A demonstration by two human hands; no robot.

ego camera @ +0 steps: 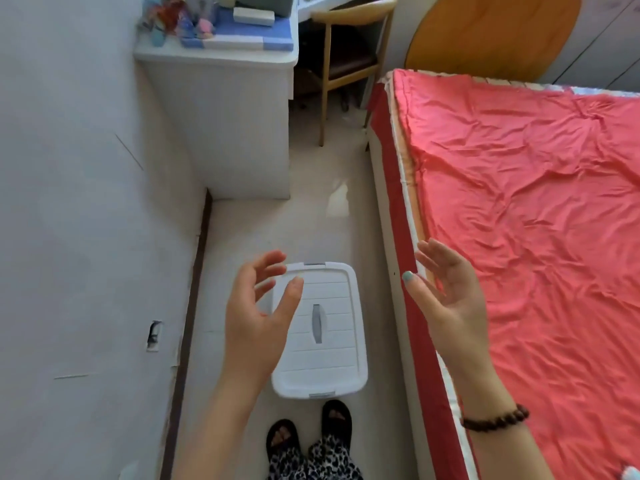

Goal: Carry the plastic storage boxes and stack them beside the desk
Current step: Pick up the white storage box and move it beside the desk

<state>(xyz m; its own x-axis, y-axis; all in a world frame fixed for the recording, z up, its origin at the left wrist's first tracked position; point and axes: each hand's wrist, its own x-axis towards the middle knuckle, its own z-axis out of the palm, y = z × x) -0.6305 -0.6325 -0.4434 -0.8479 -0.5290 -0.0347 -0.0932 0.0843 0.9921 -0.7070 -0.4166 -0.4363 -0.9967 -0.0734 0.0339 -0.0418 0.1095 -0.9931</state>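
One white plastic storage box (329, 358) with a ribbed lid and a grey handle slot sits on the floor just ahead of my feet, between the wall and the bed. My left hand (258, 317) hovers above the box's left side, fingers spread, holding nothing. Over the bed's edge to the right of the box, my right hand (450, 296) is raised with its palm turned inward and fingers apart, also empty. The white desk (225, 133) stands further ahead against the left wall.
A bed with a red sheet (536, 220) fills the right side. A wooden chair (346, 64) is tucked under the desk top ahead. Toys and a blue-and-white box (239, 32) lie on the desk. Pale floor (311, 220) stretches between box and desk.
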